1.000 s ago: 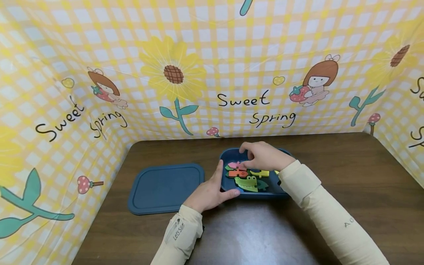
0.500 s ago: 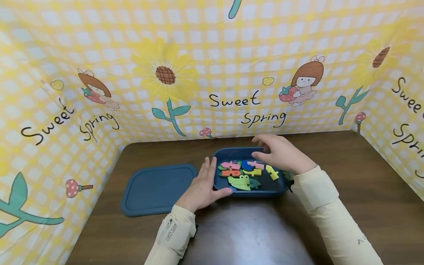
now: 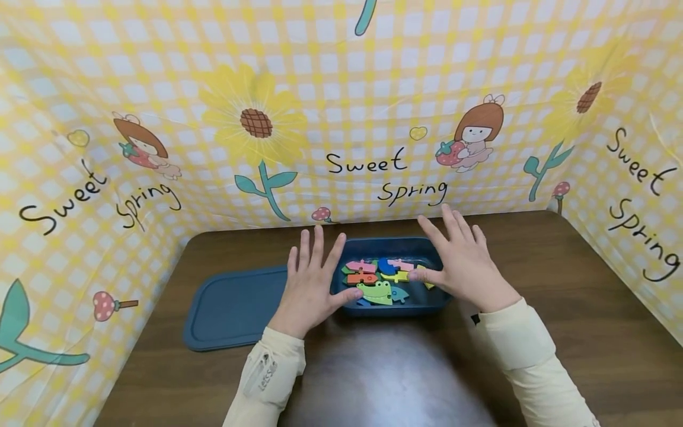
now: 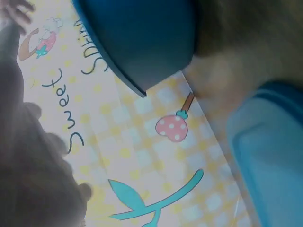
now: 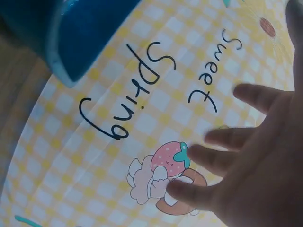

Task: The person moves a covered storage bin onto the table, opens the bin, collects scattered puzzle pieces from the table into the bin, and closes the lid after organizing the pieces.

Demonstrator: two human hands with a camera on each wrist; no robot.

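A dark blue box [image 3: 395,309] holds several colourful puzzle-like pieces. Among them lie a green crocodile-head piece [image 3: 376,293], a pink piece [image 3: 361,267], an orange piece [image 3: 362,278] and a yellow piece [image 3: 393,277]. My left hand [image 3: 306,290], fingers spread, is at the box's left side, its thumb over the near-left corner. At the right side my right hand [image 3: 472,267] also has its fingers spread, and its thumb covers part of the yellow pieces. Neither hand grips anything; whether they touch the box I cannot tell. Both wrist views show the box from outside.
A flat blue lid [image 3: 232,311] lies on the brown wooden table [image 3: 395,367] left of the box, partly behind my left hand. Yellow checked cloth [image 3: 363,107] with printed flowers and lettering walls the table at the back and both sides.
My right hand has lifted out of the box, moved right and spread its fingers. The left hand's fingers have fanned out at the left rim. More of the pieces came into sight.
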